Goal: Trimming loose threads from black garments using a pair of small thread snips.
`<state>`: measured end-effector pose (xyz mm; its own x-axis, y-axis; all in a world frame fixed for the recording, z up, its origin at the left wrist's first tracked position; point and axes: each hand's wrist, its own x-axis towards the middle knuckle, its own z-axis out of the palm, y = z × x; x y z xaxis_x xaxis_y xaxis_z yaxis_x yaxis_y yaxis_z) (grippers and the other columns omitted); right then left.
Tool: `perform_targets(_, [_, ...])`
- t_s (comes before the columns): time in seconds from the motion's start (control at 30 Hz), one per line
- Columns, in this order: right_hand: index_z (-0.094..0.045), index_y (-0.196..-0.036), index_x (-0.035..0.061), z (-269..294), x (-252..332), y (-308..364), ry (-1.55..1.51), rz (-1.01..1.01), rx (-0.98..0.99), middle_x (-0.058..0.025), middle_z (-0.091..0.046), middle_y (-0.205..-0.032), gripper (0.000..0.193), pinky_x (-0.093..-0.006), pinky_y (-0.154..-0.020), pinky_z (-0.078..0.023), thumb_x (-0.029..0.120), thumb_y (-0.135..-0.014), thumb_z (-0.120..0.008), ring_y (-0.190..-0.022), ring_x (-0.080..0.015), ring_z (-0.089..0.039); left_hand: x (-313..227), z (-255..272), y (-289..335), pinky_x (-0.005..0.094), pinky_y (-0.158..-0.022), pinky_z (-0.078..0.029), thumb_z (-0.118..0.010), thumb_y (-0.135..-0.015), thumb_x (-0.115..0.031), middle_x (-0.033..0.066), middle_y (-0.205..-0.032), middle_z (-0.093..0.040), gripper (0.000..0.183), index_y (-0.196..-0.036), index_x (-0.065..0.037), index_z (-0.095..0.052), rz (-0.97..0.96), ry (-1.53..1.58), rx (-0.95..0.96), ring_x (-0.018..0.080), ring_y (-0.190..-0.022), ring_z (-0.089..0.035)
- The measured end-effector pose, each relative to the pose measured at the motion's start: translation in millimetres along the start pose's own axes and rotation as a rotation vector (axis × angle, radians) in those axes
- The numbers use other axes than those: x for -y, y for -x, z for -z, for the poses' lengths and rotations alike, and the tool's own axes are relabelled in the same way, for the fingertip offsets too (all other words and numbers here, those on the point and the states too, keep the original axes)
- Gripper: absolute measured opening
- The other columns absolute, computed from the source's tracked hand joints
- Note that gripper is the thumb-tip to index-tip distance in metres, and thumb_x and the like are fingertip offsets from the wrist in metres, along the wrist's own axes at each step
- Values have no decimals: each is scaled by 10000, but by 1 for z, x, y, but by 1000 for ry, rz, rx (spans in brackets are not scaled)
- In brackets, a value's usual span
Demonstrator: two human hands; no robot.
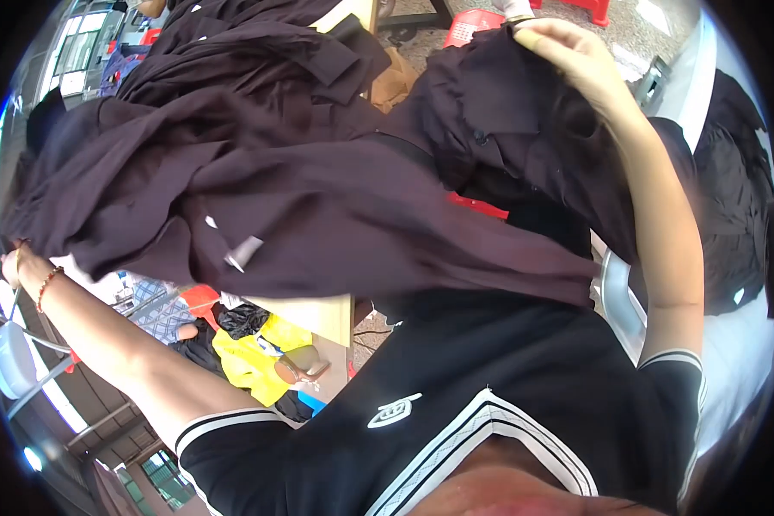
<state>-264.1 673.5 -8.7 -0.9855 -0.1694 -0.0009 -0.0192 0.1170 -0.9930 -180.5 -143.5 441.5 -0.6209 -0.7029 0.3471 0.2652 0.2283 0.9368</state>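
A dark brown garment is stretched wide across the view, from far left to upper right. Small white tags show on its cloth, and a dark button sits on the right part. My left hand, with a beaded bracelet at the wrist, is closed on the garment's left end; the cloth partly hides its fingers. At the upper right, my right hand pinches the top edge of the cloth, arm raised. Much of the garment's middle hangs in loose folds in front of my chest.
More dark garments lie heaped at the upper left. A pale tabletop edge shows below the cloth, beside yellow fabric. On the right, dark clothes lie by white material. Red plastic stools stand at the back.
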Motion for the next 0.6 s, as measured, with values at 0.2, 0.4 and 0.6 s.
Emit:
perform_targets(0.2, [-668,-1025,3,-3,-21,1,-231,91,102,-15,-668,-880,153,-221,-719,-472,98,-910,-635,-769,-81,-597,136,-106,2,606,-1013,-392,-558,-937,-235,286,-1494,-221,545,-1452,-153,-400,86,-358,60,501,-1246,-452])
perform_targets(0.4, [-661,-1009,6,0,14,10,-83,94,-101,-6,-655,-888,251,-220,-711,-462,231,-899,-675,-750,-86,-589,227,-347,301,269,-914,-443,-564,-949,-208,101,-1182,-630,320,-1226,-58,-615,-520,-915,918,170,-1095,-594])
perform_targets(0.6, [-681,-1034,73,1,40,25,-17,-74,-213,59,-626,-797,249,-152,-552,-332,276,-891,-695,-626,-4,-504,218,-399,537,404,-603,-528,-679,-761,-606,126,-668,-649,568,-708,-42,-642,-752,-1010,1585,345,-669,-649])
